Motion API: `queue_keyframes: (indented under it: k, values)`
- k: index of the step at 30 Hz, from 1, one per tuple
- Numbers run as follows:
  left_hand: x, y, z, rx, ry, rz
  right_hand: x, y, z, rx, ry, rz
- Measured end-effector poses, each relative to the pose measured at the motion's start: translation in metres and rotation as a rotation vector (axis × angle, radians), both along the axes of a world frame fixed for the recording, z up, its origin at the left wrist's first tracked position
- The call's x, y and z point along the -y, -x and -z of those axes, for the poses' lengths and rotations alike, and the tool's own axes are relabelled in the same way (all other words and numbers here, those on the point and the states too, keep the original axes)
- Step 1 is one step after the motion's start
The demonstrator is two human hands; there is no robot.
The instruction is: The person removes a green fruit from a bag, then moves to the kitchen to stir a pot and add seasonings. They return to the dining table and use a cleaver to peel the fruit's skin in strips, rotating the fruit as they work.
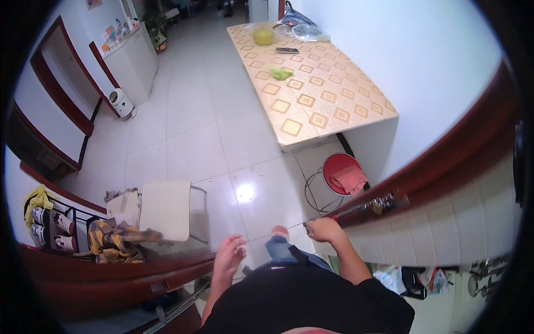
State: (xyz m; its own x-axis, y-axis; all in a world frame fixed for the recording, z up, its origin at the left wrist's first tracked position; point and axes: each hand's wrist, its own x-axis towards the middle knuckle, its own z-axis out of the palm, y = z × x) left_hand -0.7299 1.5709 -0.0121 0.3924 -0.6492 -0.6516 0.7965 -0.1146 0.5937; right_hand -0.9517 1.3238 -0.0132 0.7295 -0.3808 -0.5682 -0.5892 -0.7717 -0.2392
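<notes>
My left hand [230,254] hangs in front of my body with loosely curled fingers and nothing visible in it. It is near the dark red wooden frame on the left [175,271]. My right hand [323,229] is curled beside the dark red wooden edge on the right [442,175]. A metal chain [348,211] runs along that edge from near this hand to a metal latch with a brass-coloured padlock [379,205]. Something small and dark shows at the right fingertips, too small to name. Whether the hand grips anything is unclear.
A patterned table [306,100] bears a yellow-green round fruit [263,36], phone [287,50], green cloth [281,74] and plastic bag [311,32]. Beside it stands a red stool [333,167] with a pink cloth [350,180]. Left are a cream chair [164,211] and shoe rack [62,211].
</notes>
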Motion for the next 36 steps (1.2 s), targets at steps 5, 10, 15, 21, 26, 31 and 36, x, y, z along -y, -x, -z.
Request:
queue_keyframes:
  k: [5, 10, 15, 21, 26, 31, 36]
  values:
    - [0.061, -0.092, -0.007, 0.099, 0.034, -0.291, 0.08, -0.118, -0.044, 0.281, 0.125, -0.125]
    - [0.094, -0.186, 0.063, 0.165, -0.084, -0.47, 0.107, -0.199, -0.036, 0.445, 0.067, -0.181]
    - [0.153, -0.273, 0.134, -0.056, -0.263, -0.122, 0.091, -0.171, 0.01, 0.226, -0.046, 0.056]
    - [0.296, -0.269, 0.085, 0.319, -0.162, 0.303, 0.045, -0.039, 0.034, -0.224, -0.036, 0.72]
    - [0.361, -0.171, 0.061, 0.418, 0.049, 0.498, -0.038, 0.036, 0.069, 0.134, -0.072, 0.992]
    - [0.343, -0.001, 0.098, 0.519, 0.02, 1.208, -0.128, 0.109, 0.088, 0.167, -0.164, 1.237]
    - [0.272, 0.138, 0.09, 0.519, 0.373, 2.337, -0.263, 0.153, 0.132, 0.24, 0.14, 1.831]
